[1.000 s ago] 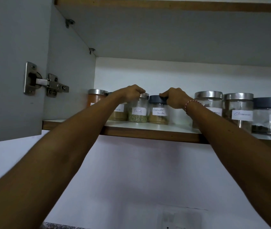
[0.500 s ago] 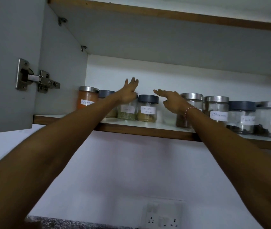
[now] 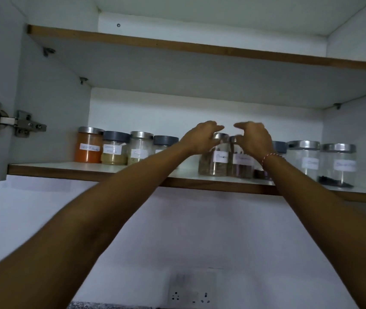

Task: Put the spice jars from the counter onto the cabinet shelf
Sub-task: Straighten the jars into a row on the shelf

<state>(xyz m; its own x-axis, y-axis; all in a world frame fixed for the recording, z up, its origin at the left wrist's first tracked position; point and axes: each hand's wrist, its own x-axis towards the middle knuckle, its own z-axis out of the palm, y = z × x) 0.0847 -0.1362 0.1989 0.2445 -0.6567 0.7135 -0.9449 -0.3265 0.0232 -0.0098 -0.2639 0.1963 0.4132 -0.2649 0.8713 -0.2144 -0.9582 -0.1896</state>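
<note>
**Both arms raised, hands curled side by side**

We reached upward with both bare arms stretched out, forearms rising from the lower corners and converging toward the middle. Our left hand [image 3: 202,138] was cupped, knuckles up, fingers bent downward and thumb pointing right. Our right hand [image 3: 254,140] mirrored it close beside, fingers curled, thumb pointing left, the two thumbs near but apart. A red-and-white thread bracelet [image 3: 271,156] circled the right wrist. Blur hid how firmly either hand gripped.

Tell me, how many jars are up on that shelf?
9 show on the shelf: four at the left, two under the hands, one behind the right wrist, two at the right. Others may be hidden.
</note>
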